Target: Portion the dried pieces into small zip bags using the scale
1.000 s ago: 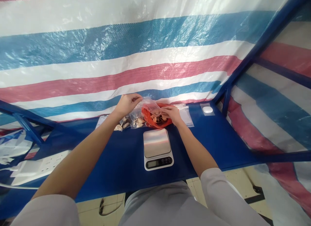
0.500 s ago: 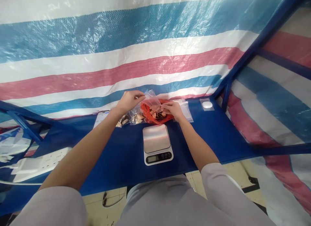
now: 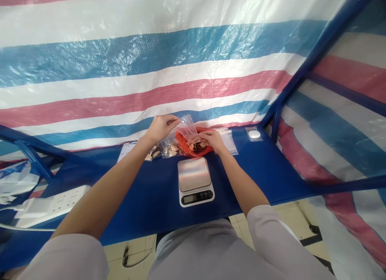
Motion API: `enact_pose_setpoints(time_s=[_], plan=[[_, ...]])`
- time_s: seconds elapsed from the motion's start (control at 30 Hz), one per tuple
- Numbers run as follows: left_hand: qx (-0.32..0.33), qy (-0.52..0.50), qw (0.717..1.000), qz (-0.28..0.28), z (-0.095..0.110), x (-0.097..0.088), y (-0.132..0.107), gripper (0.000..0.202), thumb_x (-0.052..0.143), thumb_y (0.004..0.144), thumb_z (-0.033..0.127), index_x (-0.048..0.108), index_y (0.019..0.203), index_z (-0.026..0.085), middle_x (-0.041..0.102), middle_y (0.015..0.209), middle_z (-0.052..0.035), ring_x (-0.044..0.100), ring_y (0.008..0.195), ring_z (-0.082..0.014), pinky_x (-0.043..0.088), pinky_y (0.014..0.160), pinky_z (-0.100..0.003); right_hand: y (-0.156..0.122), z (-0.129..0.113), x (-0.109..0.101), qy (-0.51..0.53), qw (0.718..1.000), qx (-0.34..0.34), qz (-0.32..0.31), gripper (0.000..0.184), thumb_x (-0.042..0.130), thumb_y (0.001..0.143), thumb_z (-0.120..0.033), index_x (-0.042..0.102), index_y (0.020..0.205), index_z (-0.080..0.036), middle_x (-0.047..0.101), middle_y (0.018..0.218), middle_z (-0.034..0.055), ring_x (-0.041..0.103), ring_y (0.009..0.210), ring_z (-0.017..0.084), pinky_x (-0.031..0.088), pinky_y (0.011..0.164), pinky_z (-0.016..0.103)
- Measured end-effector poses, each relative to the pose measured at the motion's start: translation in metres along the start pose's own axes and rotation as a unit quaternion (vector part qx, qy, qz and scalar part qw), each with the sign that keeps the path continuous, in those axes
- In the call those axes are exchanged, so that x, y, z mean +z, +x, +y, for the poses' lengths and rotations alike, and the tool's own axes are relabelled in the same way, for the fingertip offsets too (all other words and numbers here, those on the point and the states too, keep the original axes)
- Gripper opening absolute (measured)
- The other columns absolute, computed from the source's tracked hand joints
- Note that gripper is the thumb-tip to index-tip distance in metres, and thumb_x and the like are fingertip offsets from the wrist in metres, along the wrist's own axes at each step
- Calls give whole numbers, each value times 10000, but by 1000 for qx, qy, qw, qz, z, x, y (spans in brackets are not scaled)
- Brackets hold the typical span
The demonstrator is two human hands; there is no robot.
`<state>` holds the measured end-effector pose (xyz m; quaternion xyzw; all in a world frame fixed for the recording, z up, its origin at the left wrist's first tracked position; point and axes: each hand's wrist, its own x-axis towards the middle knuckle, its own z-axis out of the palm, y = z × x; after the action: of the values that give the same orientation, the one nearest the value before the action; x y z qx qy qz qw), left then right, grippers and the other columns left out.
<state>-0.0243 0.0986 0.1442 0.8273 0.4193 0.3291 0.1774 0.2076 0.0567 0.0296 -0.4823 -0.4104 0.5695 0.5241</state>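
Observation:
My left hand [image 3: 163,126] is closed in a pinch on a corner of a clear plastic bag [image 3: 188,127]. The bag hangs over an open red bag [image 3: 182,142] that holds brown, dried-looking pieces [image 3: 196,145]. My right hand [image 3: 213,140] is closed, with its fingertips at the clear bag's lower right edge, just above those pieces. In front of the red bag is a white kitchen scale [image 3: 196,181] with a bare metal plate. Clear packets of pale dried pieces [image 3: 171,150] lie left of the red bag, partly behind my left wrist.
On the blue table [image 3: 144,199], flat clear bags [image 3: 230,142] lie to the right of the red bag. A small packet with a white round item [image 3: 254,134] is at the back right. A phone [image 3: 126,150] and a white power strip [image 3: 57,203] are on the left. Striped sheeting [image 3: 135,99] hangs behind.
The view has tilted and shifted slightly. Both hands stay at the clear bag, and my right fingers have moved only a little.

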Motion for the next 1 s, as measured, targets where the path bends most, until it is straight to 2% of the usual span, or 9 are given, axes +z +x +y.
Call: enact_pose_setpoints(time_s=[0.23, 0.33, 0.43, 0.5, 0.63, 0.73, 0.87, 1.0], plan=[[-25, -4, 1000, 17, 2, 3, -9, 333, 612, 845, 473, 774, 842, 182, 780, 847, -71, 653, 744, -202, 497, 740, -307, -14, -3, -5, 27, 999, 13, 31, 299, 861, 693, -449, 767, 789, -181, 775, 766, 60, 736, 666, 197, 658, 690, 329], [-52, -30, 997, 43, 3, 10, -16, 303, 627, 837, 458, 767, 826, 189, 783, 853, -67, 668, 779, -211, 506, 758, -311, -25, -6, -9, 27, 998, 2, 54, 352, 855, 702, -489, 763, 843, -179, 777, 794, 49, 755, 694, 195, 659, 692, 308], [-87, -101, 987, 87, 3, 22, -25, 313, 678, 812, 486, 758, 829, 185, 781, 866, -68, 683, 798, -210, 527, 782, -316, -38, -8, -11, 19, 996, -17, 84, 449, 851, 690, -543, 761, 945, -184, 774, 807, 40, 773, 787, 206, 648, 671, 275], [-125, -180, 969, 117, 2, 33, -31, 374, 717, 779, 541, 750, 837, 173, 762, 815, -65, 679, 751, -197, 542, 758, -316, -44, -8, -11, 11, 995, -23, 101, 512, 842, 675, -586, 752, 986, -189, 779, 833, 43, 778, 866, 224, 638, 651, 260], [-220, -323, 902, 182, 6, 56, -40, 486, 809, 661, 603, 734, 858, 165, 736, 765, -46, 689, 730, -187, 567, 711, -311, -53, -7, -10, 8, 993, -30, 111, 567, 820, 649, -654, 734, 958, -187, 789, 930, 69, 770, 988, 261, 616, 604, 235], [-237, -387, 867, 205, 14, 72, -47, 461, 848, 628, 562, 716, 817, 163, 739, 785, -35, 687, 736, -166, 571, 721, -295, -57, -7, -11, 18, 992, -29, 122, 597, 830, 622, -657, 722, 979, -190, 785, 1036, 77, 764, 1005, 265, 615, 577, 236], [-256, -460, 823, 214, 26, 88, -52, 414, 872, 626, 497, 705, 810, 165, 742, 789, -27, 689, 741, -152, 584, 746, -291, -60, -4, -15, 8, 990, -33, 139, 614, 849, 589, -626, 733, 1007, -193, 776, 1063, 62, 757, 930, 234, 631, 592, 254], [-279, -475, 806, 218, 33, 95, -53, 371, 866, 654, 465, 686, 791, 171, 751, 809, -39, 714, 793, -164, 594, 784, -299, -57, 1, -20, 30, 988, -54, 144, 528, 893, 539, -549, 754, 905, -194, 781, 969, 34, 745, 873, 207, 652, 671, 281]])
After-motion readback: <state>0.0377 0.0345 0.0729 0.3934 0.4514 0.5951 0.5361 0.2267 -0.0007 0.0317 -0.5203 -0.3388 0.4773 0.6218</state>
